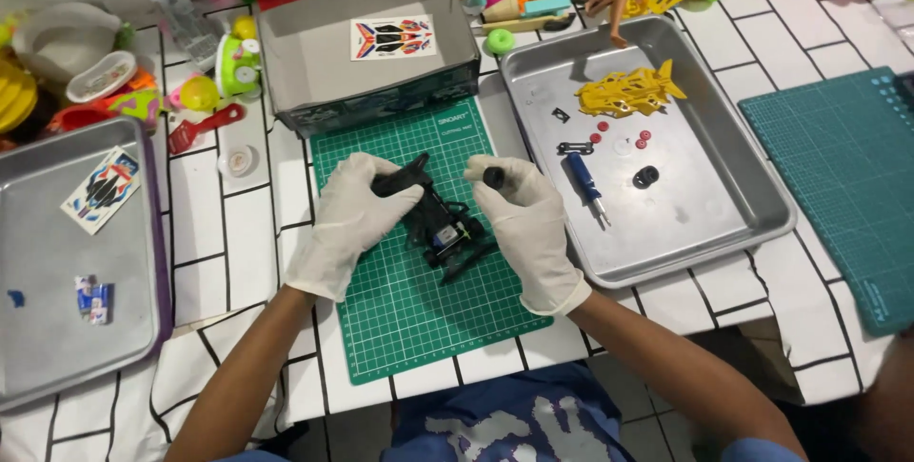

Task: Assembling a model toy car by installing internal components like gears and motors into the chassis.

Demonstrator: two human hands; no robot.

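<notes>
Both hands wear white gloves over a green cutting mat [409, 300]. My left hand [350, 219] grips the front of a black toy car chassis [443, 229] that rests tilted on the mat. My right hand [528, 219] pinches a small black wheel [493, 176] between thumb and fingers, just above and right of the chassis.
A metal tray [705, 205] at right holds a yellow car body [628, 90], a blue screwdriver [583, 181], small red and black parts. An open grey box [371, 67] with a sticker sheet stands behind the mat. Another tray [57, 281] lies left; toys crowd the back.
</notes>
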